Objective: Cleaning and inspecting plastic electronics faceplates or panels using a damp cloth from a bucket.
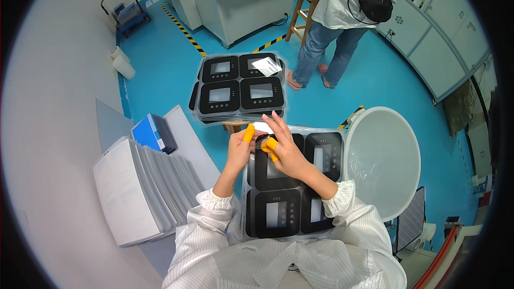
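In front of me lies a clear plastic tray [249, 182] of black panels with grey windows. My left hand [242, 147], a yellow cot on its raised thumb, is closed at the upper-left corner of one black panel [279, 179], which seems lifted over the others. My right hand [285, 155] is above the same panel; its yellow-cotted fingers are bent together in a pinch, while other fingers stretch forward. What the pinch holds is too small to make out. A small white piece [262, 127] shows between the hands, partly hidden.
Beyond my hands, more trayed panels [219, 96] sit on a stool, with a white sheet [266, 66] on top. A white round bin [383, 166] stands to the right. At left are stacked white sheets [134, 192] and a blue box [152, 132]. A person [342, 27] stands ahead.
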Action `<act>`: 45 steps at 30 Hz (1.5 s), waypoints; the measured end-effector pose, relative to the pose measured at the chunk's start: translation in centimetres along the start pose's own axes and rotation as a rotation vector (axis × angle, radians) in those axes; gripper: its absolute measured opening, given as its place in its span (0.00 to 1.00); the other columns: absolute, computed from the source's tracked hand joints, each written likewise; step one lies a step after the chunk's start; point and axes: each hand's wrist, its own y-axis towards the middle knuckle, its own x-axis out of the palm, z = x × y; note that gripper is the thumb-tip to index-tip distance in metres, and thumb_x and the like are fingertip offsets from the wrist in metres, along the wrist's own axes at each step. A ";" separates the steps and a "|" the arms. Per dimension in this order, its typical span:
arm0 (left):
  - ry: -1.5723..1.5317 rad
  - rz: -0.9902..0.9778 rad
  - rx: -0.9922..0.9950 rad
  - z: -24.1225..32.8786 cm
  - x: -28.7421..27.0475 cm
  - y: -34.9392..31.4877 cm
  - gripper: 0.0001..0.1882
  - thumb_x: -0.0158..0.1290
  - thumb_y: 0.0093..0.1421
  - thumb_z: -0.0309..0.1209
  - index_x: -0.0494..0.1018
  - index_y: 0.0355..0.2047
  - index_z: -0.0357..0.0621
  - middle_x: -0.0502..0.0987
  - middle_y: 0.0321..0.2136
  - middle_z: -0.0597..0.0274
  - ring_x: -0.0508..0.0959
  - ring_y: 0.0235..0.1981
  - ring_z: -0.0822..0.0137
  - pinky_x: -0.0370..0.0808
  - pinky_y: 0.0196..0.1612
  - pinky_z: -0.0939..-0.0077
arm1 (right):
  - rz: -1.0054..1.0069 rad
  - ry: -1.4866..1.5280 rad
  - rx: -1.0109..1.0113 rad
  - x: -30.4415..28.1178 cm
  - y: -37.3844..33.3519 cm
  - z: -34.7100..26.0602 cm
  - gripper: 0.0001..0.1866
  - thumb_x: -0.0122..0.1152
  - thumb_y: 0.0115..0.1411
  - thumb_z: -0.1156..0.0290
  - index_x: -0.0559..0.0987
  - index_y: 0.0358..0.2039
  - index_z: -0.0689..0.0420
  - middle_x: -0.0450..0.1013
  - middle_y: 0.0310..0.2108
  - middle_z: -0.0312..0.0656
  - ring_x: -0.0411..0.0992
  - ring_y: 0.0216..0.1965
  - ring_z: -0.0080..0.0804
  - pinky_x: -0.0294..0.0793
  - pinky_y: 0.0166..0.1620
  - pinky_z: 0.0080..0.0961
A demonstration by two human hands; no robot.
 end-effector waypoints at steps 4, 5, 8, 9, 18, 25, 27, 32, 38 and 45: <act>-0.057 0.266 0.011 -0.9 -3.1 2.9 0.13 0.45 0.57 0.34 0.73 0.27 0.36 0.70 0.16 0.68 0.64 0.12 0.79 0.59 0.14 0.88 | -0.176 0.356 0.069 -2.5 -1.2 -1.6 0.04 0.45 0.53 0.81 0.69 0.29 0.59 0.66 0.48 0.40 0.51 0.59 0.39 0.34 0.60 0.48; -0.161 0.289 -0.024 3.0 -2.3 2.7 0.11 0.45 0.56 0.33 0.72 0.26 0.37 0.69 0.15 0.66 0.69 0.14 0.75 0.66 0.17 0.83 | -0.238 0.412 0.108 -4.1 -2.0 -1.8 0.06 0.44 0.55 0.80 0.69 0.31 0.58 0.67 0.48 0.36 0.56 0.57 0.36 0.35 0.61 0.47; -0.189 0.459 0.155 8.9 -9.0 3.3 0.16 0.39 0.61 0.37 0.70 0.34 0.36 0.72 0.21 0.61 0.72 0.19 0.71 0.70 0.23 0.81 | 0.016 0.963 0.471 -8.7 -7.6 -0.9 0.04 0.42 0.58 0.77 0.67 0.34 0.58 0.72 0.35 0.50 0.71 0.41 0.41 0.66 0.47 0.40; -0.284 0.472 0.205 10.1 -11.0 3.5 0.17 0.38 0.62 0.37 0.69 0.34 0.35 0.73 0.24 0.59 0.72 0.22 0.70 0.71 0.26 0.81 | 0.087 0.868 0.295 -10.8 -9.7 1.2 0.05 0.42 0.59 0.73 0.65 0.34 0.58 0.72 0.34 0.53 0.73 0.36 0.42 0.71 0.40 0.36; -0.572 0.337 0.343 12.8 -11.4 9.1 0.14 0.36 0.62 0.32 0.65 0.36 0.32 0.73 0.33 0.52 0.74 0.32 0.62 0.73 0.38 0.71 | 0.999 0.684 0.503 -25.9 -23.9 9.1 0.07 0.48 0.56 0.74 0.66 0.34 0.64 0.64 0.23 0.39 0.63 0.28 0.28 0.65 0.36 0.22; -0.761 0.362 0.339 15.7 -13.4 9.4 0.13 0.34 0.61 0.27 0.63 0.37 0.26 0.71 0.34 0.46 0.74 0.34 0.61 0.75 0.42 0.75 | 1.973 0.508 0.624 -30.8 -37.7 11.3 0.30 0.44 0.59 0.66 0.47 0.57 0.63 0.53 0.55 0.53 0.51 0.57 0.42 0.51 0.58 0.32; -0.770 0.367 0.345 16.7 -11.6 9.0 0.14 0.34 0.61 0.26 0.62 0.39 0.23 0.70 0.35 0.44 0.74 0.36 0.60 0.75 0.42 0.74 | 1.906 0.112 0.671 -28.8 -42.7 13.4 0.34 0.48 0.57 0.61 0.46 0.58 0.63 0.54 0.54 0.54 0.52 0.56 0.45 0.51 0.58 0.35; -1.025 0.203 0.376 16.9 -14.2 8.8 0.14 0.32 0.61 0.24 0.60 0.40 0.21 0.69 0.36 0.42 0.74 0.38 0.58 0.74 0.44 0.74 | 0.426 -1.128 0.989 -16.9 -42.4 16.4 0.29 0.50 0.55 0.58 0.62 0.52 0.63 0.58 0.51 0.57 0.60 0.50 0.50 0.55 0.55 0.38; -1.207 -0.005 0.297 15.6 -14.2 9.5 0.14 0.30 0.59 0.21 0.58 0.41 0.19 0.69 0.37 0.39 0.74 0.39 0.55 0.73 0.46 0.73 | -0.404 0.320 1.305 -12.0 -46.4 17.9 0.24 0.52 0.53 0.60 0.68 0.47 0.63 0.71 0.36 0.48 0.69 0.39 0.39 0.68 0.42 0.33; -1.220 -0.115 0.327 14.8 -13.2 9.7 0.14 0.30 0.58 0.18 0.59 0.41 0.18 0.69 0.37 0.40 0.75 0.37 0.56 0.74 0.45 0.71 | 0.415 0.293 1.512 -18.2 -44.0 15.2 0.20 0.49 0.55 0.62 0.69 0.44 0.60 0.71 0.33 0.41 0.71 0.31 0.31 0.70 0.30 0.20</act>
